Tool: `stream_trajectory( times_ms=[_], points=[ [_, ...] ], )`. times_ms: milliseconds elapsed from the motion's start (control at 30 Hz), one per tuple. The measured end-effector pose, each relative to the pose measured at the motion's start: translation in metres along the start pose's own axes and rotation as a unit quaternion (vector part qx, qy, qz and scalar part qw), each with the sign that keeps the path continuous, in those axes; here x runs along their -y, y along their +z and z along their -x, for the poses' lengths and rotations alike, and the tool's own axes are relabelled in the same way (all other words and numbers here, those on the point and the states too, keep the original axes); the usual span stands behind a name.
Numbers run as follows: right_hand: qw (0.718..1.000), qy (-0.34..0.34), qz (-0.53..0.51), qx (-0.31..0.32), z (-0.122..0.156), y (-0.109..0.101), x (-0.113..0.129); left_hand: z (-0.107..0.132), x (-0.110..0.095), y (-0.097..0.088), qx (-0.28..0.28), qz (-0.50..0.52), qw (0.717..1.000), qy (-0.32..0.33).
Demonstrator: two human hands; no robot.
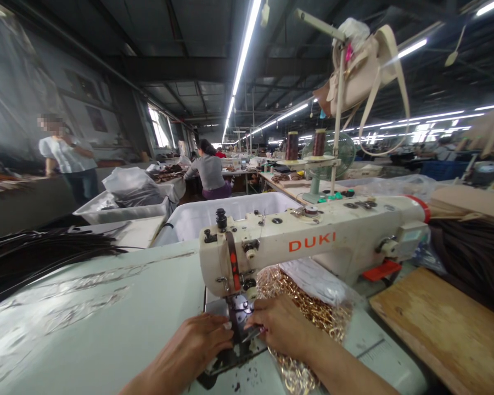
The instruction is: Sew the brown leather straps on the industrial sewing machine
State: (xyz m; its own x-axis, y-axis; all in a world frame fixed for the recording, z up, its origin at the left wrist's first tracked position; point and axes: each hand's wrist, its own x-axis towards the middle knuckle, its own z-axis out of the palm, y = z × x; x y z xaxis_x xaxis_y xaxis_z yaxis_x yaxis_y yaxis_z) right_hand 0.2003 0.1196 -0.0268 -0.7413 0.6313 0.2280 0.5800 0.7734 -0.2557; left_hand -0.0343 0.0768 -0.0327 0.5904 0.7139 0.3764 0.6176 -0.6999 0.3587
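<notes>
We keep our left hand (197, 343) and right hand (278, 323) with fingers pressed flat on the dark strap (234, 356), steadying it under the presser foot (239, 314) of the DUKI sewing machine (313, 241).

Two bare forearms, no sleeves in view; left hand (197, 343), right hand (278, 323), no rings or gloves
</notes>
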Motion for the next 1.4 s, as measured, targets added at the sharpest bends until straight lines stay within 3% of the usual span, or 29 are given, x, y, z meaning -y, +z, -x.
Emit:
stream_trajectory(
  times_ms=[100, 267, 533, 800, 1100, 1400],
  points=[
    [1.000, -0.002, 0.012, 0.001, -0.001, -0.001, 0.001, -0.005, 0.008, -0.006, 0.030, -0.051, 0.998, 0.014],
    [0.999, -0.009, 0.034, -0.009, -0.001, 0.000, 0.001, -0.012, 0.027, -0.007, 0.010, -0.058, 0.998, 0.021],
    [0.998, -0.016, 0.048, -0.021, -0.001, 0.003, -0.001, -0.021, 0.039, -0.011, -0.025, -0.087, 0.993, -0.080],
    [1.000, -0.004, 0.024, -0.002, 0.000, 0.001, 0.000, -0.034, 0.051, -0.025, 0.108, -0.092, 0.990, -0.015],
    [1.000, 0.002, 0.018, 0.009, -0.001, 0.001, 0.000, -0.013, 0.025, -0.022, 0.103, -0.162, 0.981, -0.017],
    [1.000, 0.010, 0.005, 0.001, -0.001, 0.000, 0.000, 0.002, 0.011, -0.006, 0.084, -0.349, 0.933, -0.004]
  ],
)
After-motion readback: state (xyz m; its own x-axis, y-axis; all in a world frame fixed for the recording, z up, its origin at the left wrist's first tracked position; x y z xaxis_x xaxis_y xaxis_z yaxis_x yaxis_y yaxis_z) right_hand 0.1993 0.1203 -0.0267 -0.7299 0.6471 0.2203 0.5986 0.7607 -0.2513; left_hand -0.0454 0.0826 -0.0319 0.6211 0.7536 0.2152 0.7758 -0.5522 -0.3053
